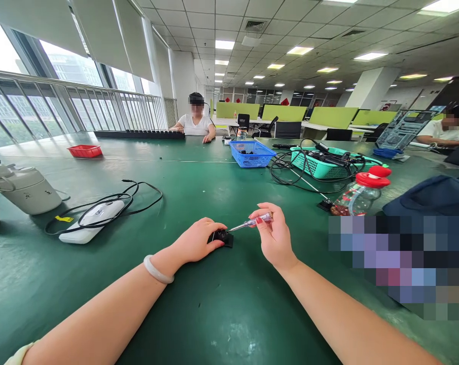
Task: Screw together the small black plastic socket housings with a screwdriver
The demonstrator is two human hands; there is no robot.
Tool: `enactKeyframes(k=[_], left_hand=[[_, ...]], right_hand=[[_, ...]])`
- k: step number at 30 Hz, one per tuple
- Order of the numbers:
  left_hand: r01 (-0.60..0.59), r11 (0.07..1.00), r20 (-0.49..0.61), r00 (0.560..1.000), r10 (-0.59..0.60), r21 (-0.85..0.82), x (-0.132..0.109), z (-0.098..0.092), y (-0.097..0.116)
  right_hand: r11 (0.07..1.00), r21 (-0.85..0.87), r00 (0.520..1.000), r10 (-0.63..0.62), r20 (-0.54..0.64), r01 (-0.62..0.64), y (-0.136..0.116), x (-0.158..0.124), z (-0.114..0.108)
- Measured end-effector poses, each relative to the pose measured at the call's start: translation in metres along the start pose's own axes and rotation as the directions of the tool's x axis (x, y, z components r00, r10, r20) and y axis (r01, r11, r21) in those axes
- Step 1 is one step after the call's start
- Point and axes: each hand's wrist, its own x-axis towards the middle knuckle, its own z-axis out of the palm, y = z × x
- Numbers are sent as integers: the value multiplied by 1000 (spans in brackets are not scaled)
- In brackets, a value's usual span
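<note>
On the green table, my left hand [199,239] grips a small black block [224,237] between thumb and fingers, holding it down at the tabletop. The block's exact kind is too small to tell, and the fingers cover its left part. My right hand [275,235] is closed around the clear handle of a screwdriver [251,221]. Its thin metal shaft slants down to the left, and the tip meets or nearly meets the block's upper right side; contact cannot be made out for certain.
A white power bank [94,220] with a black cable and a pale bottle [27,187] lie left. Ahead are a red tray [85,151], a blue basket [252,158] and a green basket [316,167] of cables. A red-lidded jar [360,192] stands right. A person [195,121] sits opposite.
</note>
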Motion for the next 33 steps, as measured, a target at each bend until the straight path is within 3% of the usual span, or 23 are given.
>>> enactKeyframes(k=[10,18,33], left_hand=[[-20,999,-8,1000,19,-40,2,1,-4],[12,997,-3,1000,-12,-72,3,1,-4],[21,998,4,1000,-21,-65,4,1,-4]], right_hand=[[958,198,978,209,5,-206,2,8,-1],[916,277,953,304,-9,-290,9,13,1],[905,300,947,320,-10,-303,19,14,0]])
